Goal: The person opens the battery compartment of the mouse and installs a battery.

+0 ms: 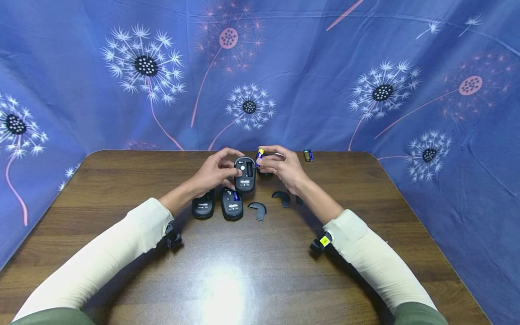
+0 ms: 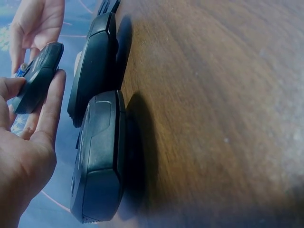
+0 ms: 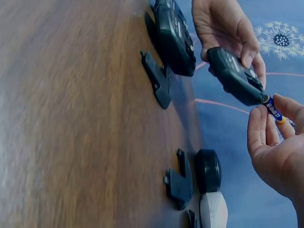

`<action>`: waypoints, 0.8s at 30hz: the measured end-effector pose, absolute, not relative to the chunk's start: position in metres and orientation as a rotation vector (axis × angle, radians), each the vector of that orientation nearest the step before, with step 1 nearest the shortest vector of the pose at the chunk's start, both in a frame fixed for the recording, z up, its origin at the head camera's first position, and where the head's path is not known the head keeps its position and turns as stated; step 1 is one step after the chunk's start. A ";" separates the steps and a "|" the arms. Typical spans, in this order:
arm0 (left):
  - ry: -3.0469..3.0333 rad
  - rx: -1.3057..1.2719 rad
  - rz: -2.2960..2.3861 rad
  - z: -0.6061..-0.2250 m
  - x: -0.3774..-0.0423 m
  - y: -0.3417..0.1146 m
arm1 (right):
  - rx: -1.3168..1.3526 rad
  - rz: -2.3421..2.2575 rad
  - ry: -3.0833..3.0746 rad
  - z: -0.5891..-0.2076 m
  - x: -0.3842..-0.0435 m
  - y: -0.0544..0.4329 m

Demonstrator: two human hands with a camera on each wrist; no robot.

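My right hand pinches a battery near the mouse my left hand holds, so I should match ends first.

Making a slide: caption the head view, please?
Left hand holds a rounded black plastic mouse; right hand pinches a blue-yellow cylindrical battery.

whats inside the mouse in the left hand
The mouse in the left hand has an open, dark slot that looks empty. Its casing covers everything else inside.
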State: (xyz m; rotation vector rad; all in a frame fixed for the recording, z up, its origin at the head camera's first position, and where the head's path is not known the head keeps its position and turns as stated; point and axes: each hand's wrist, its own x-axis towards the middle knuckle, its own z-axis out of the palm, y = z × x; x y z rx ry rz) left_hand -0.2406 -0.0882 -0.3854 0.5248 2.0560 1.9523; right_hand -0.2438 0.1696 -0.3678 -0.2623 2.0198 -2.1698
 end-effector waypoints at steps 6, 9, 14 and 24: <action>2.058 0.524 1.943 -0.386 -0.240 -0.088 | -0.253 -2.169 2.055 -0.366 -0.244 0.161; 2.058 0.521 1.945 -0.385 -0.240 -0.089 | -0.270 -2.125 2.144 -0.366 -0.244 0.159; 2.065 0.520 1.942 -0.385 -0.241 -0.089 | -0.305 -2.068 2.255 -0.365 -0.242 0.155; 2.075 0.519 1.935 -0.386 -0.243 -0.089 | -0.389 -1.837 2.500 -0.367 -0.238 0.149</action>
